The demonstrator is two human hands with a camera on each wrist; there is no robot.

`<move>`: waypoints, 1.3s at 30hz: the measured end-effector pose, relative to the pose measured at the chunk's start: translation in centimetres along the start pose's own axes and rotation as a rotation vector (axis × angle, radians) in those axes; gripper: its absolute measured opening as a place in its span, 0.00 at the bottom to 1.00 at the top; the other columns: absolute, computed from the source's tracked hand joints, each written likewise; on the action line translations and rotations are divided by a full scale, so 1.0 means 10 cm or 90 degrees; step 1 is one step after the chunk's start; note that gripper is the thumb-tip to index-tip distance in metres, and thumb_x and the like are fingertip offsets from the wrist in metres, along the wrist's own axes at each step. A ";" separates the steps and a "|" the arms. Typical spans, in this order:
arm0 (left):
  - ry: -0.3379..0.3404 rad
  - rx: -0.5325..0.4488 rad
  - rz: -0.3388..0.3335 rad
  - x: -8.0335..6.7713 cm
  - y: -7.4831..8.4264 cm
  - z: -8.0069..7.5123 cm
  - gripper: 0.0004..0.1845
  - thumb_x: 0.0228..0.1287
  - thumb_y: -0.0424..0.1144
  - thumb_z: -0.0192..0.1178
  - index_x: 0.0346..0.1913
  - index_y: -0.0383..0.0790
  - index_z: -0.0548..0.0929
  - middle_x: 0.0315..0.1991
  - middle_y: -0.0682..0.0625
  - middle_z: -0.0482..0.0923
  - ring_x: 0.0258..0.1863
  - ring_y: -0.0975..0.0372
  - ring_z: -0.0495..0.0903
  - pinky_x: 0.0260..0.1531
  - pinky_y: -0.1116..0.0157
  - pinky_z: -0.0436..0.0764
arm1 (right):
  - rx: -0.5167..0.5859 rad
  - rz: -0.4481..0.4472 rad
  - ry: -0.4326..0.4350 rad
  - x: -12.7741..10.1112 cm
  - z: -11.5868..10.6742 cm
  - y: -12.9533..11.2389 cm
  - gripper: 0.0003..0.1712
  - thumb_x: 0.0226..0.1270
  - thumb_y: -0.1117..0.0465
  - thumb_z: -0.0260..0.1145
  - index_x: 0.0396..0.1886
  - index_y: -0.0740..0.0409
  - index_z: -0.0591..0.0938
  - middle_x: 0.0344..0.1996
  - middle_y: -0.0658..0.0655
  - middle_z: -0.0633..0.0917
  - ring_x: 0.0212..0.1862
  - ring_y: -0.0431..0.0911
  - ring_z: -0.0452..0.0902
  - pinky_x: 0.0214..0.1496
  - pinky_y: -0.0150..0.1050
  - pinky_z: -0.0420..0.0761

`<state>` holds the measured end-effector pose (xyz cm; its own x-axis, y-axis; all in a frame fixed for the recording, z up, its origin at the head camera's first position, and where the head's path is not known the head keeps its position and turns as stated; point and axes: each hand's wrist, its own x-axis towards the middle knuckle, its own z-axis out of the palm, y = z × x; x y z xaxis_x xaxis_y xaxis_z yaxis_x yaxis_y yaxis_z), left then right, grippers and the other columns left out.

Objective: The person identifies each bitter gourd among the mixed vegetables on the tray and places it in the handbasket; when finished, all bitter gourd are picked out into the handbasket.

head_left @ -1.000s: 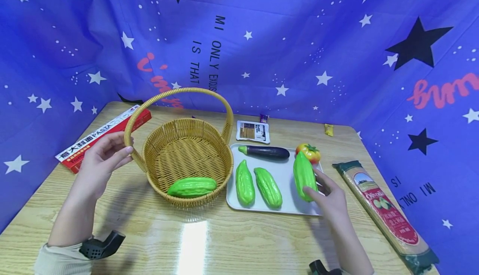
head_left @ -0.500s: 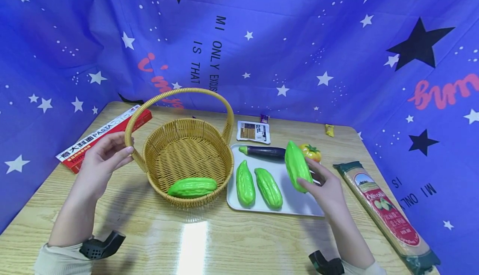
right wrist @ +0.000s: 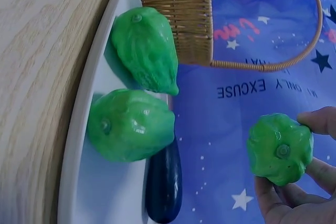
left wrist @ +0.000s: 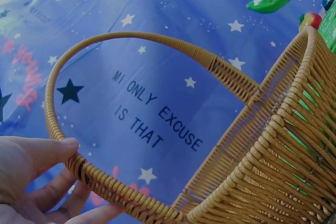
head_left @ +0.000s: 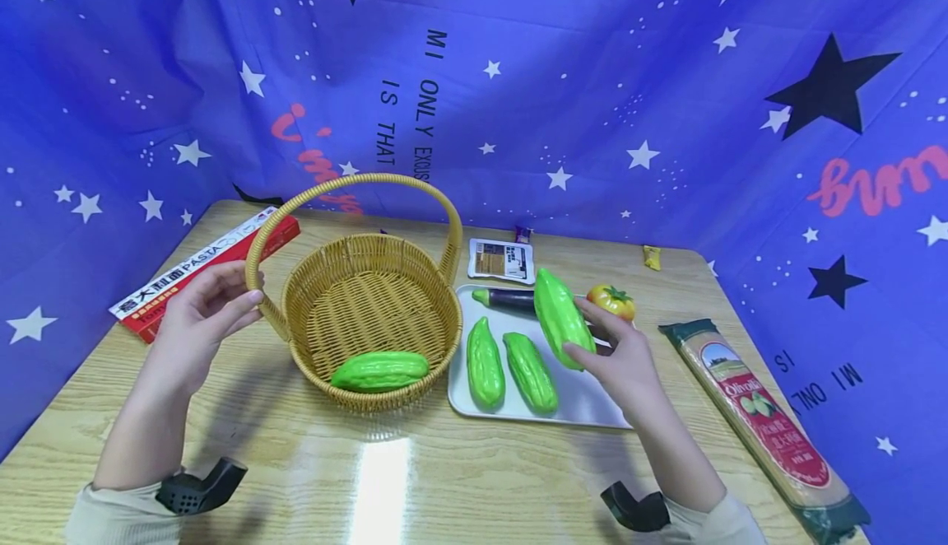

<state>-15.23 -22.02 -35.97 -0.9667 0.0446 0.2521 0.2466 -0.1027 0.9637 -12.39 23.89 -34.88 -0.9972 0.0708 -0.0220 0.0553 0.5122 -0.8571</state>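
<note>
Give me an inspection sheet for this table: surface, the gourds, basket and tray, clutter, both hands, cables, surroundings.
Surface: wooden table, glare near front edge.
Job's things: held gourd lifted above the tray; two gourds and an eggplant lie on the tray; one gourd in the basket.
Clutter: tomato by the tray's far corner; pasta box left; spaghetti pack right; small packet behind the tray.
Grippers: left hand holds the basket handle; right hand grips the held gourd.
Cables: nothing seen.
Surroundings: blue star-print cloth behind and beside.
</note>
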 end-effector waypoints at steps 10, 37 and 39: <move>0.001 0.000 -0.002 0.00 0.00 0.00 0.16 0.63 0.27 0.57 0.53 0.41 0.75 0.43 0.55 0.78 0.42 0.72 0.79 0.39 0.76 0.84 | -0.012 -0.015 -0.024 0.07 0.11 -0.10 0.36 0.57 0.63 0.68 0.67 0.50 0.69 0.59 0.62 0.75 0.54 0.57 0.77 0.46 0.30 0.83; -0.005 -0.005 0.003 0.02 -0.02 -0.01 0.16 0.63 0.27 0.57 0.53 0.38 0.75 0.43 0.55 0.78 0.42 0.71 0.80 0.40 0.75 0.84 | -0.026 -0.143 -0.111 0.27 0.38 -0.47 0.36 0.55 0.65 0.69 0.65 0.51 0.71 0.59 0.62 0.77 0.56 0.55 0.77 0.59 0.47 0.79; -0.004 -0.006 0.003 0.01 -0.02 -0.02 0.16 0.63 0.26 0.57 0.53 0.38 0.74 0.43 0.56 0.78 0.42 0.71 0.80 0.40 0.75 0.84 | -0.025 -0.142 -0.119 0.29 0.39 -0.51 0.36 0.55 0.64 0.70 0.65 0.49 0.70 0.59 0.61 0.77 0.55 0.56 0.77 0.58 0.46 0.80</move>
<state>-15.44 -22.18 -36.16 -0.9650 0.0510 0.2573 0.2505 -0.1126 0.9616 -15.77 18.12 -32.64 -0.9765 -0.2049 0.0669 -0.1681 0.5300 -0.8312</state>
